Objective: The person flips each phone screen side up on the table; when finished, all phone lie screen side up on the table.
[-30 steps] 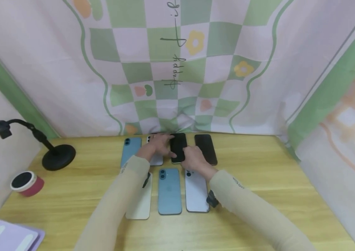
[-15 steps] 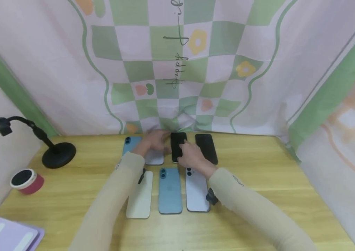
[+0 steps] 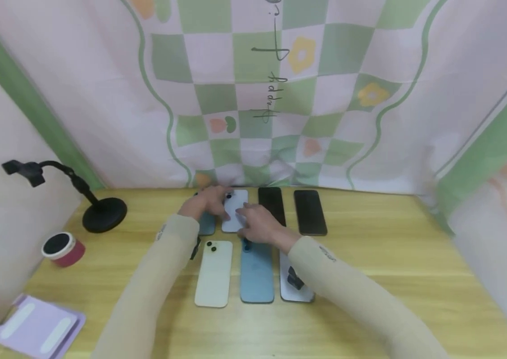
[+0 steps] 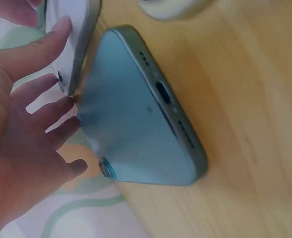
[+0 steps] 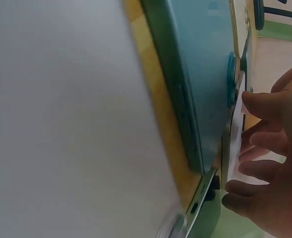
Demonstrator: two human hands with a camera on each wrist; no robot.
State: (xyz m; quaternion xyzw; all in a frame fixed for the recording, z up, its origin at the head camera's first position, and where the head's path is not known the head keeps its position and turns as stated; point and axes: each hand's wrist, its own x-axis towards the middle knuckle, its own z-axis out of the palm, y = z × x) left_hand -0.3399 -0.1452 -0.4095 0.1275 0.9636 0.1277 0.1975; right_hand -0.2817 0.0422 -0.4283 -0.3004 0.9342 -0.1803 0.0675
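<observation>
My hands are at the white phone (image 3: 236, 215) lying back-side up in the back row. My left hand (image 3: 206, 202) is at its left side, the thumb over its back. In the left wrist view, the left fingers (image 4: 54, 111) are loosely spread along its edge, beside a blue phone (image 4: 136, 124). My right hand (image 3: 262, 224) touches the white phone's right side with extended fingers, as the right wrist view shows. A black phone (image 3: 272, 202) lies partly behind my right hand. The front blue phone (image 3: 256, 279) is below that hand.
Another dark phone (image 3: 310, 213) lies at the back right. In front are a cream phone (image 3: 214, 274) and a second white phone (image 3: 295, 294), partly under my right sleeve. At left stand a black phone holder (image 3: 104, 215), a red-and-white jar (image 3: 64, 249) and a lilac object (image 3: 35, 324).
My right hand has moved left from the black phone to the white phone. My left hand has shifted to the white phone's left side. The head view has turned slightly left.
</observation>
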